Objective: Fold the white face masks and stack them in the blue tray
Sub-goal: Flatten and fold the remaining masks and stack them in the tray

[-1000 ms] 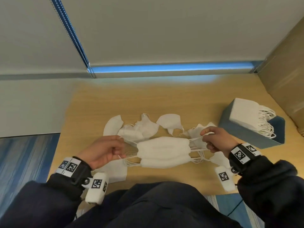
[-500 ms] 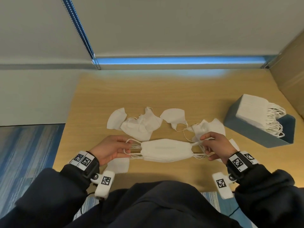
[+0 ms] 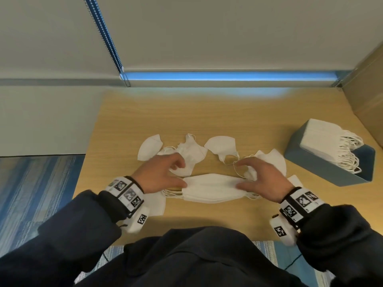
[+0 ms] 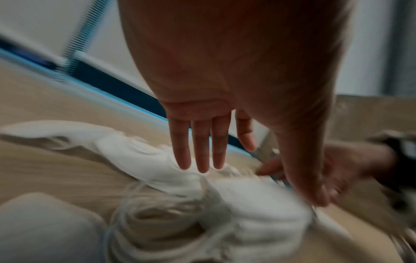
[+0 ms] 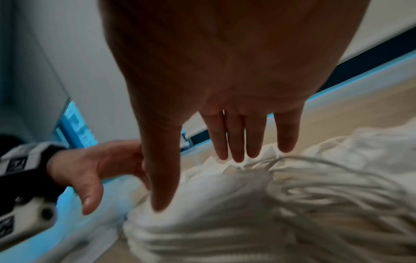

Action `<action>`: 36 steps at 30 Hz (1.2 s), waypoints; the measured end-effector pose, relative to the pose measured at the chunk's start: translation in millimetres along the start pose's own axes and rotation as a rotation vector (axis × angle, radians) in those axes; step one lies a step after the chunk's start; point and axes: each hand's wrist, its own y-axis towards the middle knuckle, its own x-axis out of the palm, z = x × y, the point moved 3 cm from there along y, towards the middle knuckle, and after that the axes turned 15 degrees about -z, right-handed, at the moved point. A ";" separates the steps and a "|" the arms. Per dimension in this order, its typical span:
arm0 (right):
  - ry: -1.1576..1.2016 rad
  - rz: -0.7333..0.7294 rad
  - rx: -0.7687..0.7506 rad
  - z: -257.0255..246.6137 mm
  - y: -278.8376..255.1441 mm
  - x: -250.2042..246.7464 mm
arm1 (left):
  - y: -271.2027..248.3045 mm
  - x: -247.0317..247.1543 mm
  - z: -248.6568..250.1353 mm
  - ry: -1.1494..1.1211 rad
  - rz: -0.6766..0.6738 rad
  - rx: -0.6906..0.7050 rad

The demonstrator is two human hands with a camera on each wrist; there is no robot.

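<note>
A small stack of folded white masks (image 3: 213,189) lies flat on the wooden table (image 3: 207,117) in front of me. My left hand (image 3: 165,172) hovers over the stack's left end with its fingers (image 4: 200,151) straight, and its thumb touches the stack (image 4: 252,204). My right hand (image 3: 261,175) is spread over the right end (image 5: 213,222) in the same way, thumb on the top mask. Neither hand grips anything. The blue tray (image 3: 323,172) stands at the right, with a pile of folded masks (image 3: 323,137) in it.
Several loose unfolded masks lie behind the hands, among them a mask at the left (image 3: 150,147) and a mask in the middle (image 3: 222,145). Another mask (image 3: 157,204) lies under my left wrist. A cardboard box (image 3: 369,90) stands at the far right.
Both hands held the stack up by its ear loops before. The stack now lies on the table, and both hands have let go and opened over it.
</note>
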 end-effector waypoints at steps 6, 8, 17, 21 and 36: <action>-0.305 -0.332 -0.034 -17.6 30.8 47.6 | 32.4 59.3 23.7 0.586 -0.208 0.206; -0.356 -0.285 -0.051 -16.3 33.5 51.2 | 34.8 60.3 19.3 0.618 -0.143 0.218; -0.462 -0.215 -0.080 -6.8 35.0 69.1 | 30.5 65.5 1.8 0.470 -0.101 0.144; -0.543 -0.169 -0.073 -12.2 37.6 73.0 | 42.6 60.3 11.6 0.166 -0.110 0.095; -0.465 -0.143 -0.101 -21.9 39.6 58.1 | 55.3 61.7 25.2 0.684 -0.030 0.192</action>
